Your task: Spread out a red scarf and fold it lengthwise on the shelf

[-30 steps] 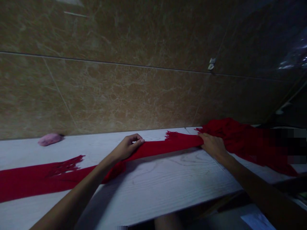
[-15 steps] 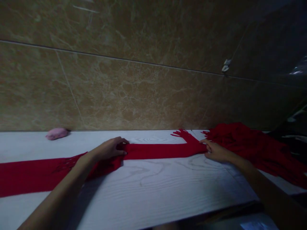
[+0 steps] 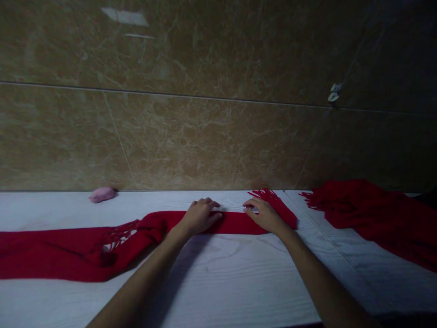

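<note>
One red scarf (image 3: 235, 223) lengthwise left-right.

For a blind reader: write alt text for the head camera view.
Both hands press flat on a red scarf stretched along a white table, left hand and right hand close together. Another red scarf pile lies to the right, a small pink object by the tiled wall.

Dim, soft picture; faint glare on the wall (image 3: 126, 17); darker at right.

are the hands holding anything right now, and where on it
Nothing gripped: left hand and right hand lie flat on the red scarf, near its fringed end.
</note>
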`<state>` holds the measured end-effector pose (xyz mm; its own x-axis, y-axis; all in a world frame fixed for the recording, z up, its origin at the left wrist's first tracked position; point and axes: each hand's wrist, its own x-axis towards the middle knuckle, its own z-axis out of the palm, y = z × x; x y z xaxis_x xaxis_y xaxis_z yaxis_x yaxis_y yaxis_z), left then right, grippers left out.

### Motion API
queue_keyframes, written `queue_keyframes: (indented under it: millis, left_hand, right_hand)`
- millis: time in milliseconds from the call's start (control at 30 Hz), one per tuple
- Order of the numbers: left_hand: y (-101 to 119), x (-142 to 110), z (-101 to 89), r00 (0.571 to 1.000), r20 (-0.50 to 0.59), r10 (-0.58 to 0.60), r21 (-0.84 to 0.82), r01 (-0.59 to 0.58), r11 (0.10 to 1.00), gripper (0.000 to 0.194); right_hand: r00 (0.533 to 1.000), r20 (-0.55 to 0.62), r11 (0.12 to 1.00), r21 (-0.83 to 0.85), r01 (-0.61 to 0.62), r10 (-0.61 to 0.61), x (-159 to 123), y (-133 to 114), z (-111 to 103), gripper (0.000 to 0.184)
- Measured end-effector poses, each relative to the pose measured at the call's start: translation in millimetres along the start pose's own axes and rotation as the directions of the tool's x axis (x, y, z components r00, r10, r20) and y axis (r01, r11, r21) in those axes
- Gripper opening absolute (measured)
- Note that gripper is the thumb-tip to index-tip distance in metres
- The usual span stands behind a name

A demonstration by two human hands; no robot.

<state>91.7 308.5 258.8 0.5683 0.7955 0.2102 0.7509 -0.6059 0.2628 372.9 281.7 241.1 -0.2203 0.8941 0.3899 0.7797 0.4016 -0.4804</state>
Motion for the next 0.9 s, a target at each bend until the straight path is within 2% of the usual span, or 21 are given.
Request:
queue_keyframes:
  millis: [100, 200, 300, 400, 467, 567, 633, 767, 833, 900]
  left_hand:
    - [3.1, -3.1, 17.8, 1.0, 0.001, 0.002, 0.004, -0.002, 1.0, 0.039]
    - [-6.7, -8.5, 19.1, 1.0, -0.017, -0.008, -0.053, 0.007, 0.999, 0.033]
    - [-12.1, -8.4, 17.1, 0.999, -0.048, 0.003, -0.13, -0.009, 0.991, 0.022]
    - [-10.2, -6.4, 16.9, 0.996, -0.089, 0.013, -0.155, -0.027, 0.988, 0.016]
    - [-7.5, -6.0, 15.9, 0.993, -0.118, 0.025, -0.145, -0.042, 0.989, 0.014]
    - [-3.5, -7.4, 11.3, 0.989, -0.145, 0.04, -0.144, -0.061, 0.988, 0.016]
    - [-0.2, -8.9, 6.1, 0.99, -0.141, 0.029, -0.17, -0.053, 0.984, 0.021]
    - [10.5, -14.2, -12.7, 0.988, -0.152, -0.018, -0.25, -0.02, 0.968, 0.027]
    - [15.6, -19.4, -26.1, 0.996, -0.089, -0.002, -0.402, -0.034, 0.915, 0.03]
    - [17.1, -25.6, -38.5, 0.989, 0.119, 0.084, -0.585, 0.002, 0.811, 0.037]
  right_hand:
    - [0.996, 0.089, 1.0, -0.008, 0.01, -0.01, -7.4, 5.1, 7.3, 0.027]
    - [0.983, 0.18, 0.999, -0.04, 0.028, -0.02, -14.2, 9.5, 3.0, 0.039]
    - [0.981, 0.195, 1.0, -0.017, 0.007, -0.004, -14.0, 11.9, 0.9, 0.044]
    - [0.984, 0.18, 1.0, 0.014, 0.01, -0.012, -11.2, 14.0, 3.4, 0.036]
    - [0.987, 0.158, 0.999, 0.034, 0.036, -0.041, -10.1, 15.3, 4.9, 0.021]
    - [0.994, 0.067, 0.993, 0.087, 0.078, -0.084, -9.3, 14.9, 3.2, 0.003]
    - [0.997, -0.003, 0.987, 0.144, 0.077, -0.077, -9.0, 12.1, -1.8, 0.006]
    - [0.995, -0.091, 0.966, 0.257, -0.013, 0.038, -11.1, 4.3, -23.9, 0.021]
    - [0.996, 0.02, 0.932, 0.35, -0.089, 0.087, -14.6, 2.8, -38.1, 0.034]
    - [0.964, 0.244, 0.867, 0.452, -0.208, 0.104, -18.6, 4.2, -49.1, 0.049]
